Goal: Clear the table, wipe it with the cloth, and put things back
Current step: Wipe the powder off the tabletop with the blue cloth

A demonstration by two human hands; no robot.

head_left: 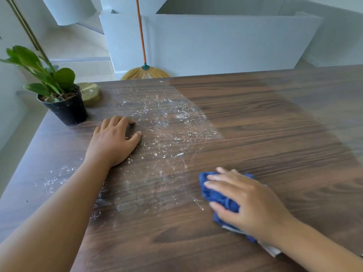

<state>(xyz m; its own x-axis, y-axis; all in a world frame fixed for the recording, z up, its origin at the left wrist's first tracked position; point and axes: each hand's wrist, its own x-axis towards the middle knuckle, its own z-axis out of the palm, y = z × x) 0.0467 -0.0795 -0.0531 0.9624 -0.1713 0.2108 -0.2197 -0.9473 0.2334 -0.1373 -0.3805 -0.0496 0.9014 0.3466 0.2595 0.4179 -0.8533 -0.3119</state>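
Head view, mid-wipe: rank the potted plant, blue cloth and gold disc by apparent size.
1. potted plant, largest.
2. blue cloth, though the right hand covers much of it and it lies nearer the camera.
3. gold disc, smallest, partly behind the plant.

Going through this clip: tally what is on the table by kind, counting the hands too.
potted plant: 1
gold round base: 1
blue cloth: 1
hands: 2, the left hand and the right hand
Total: 5
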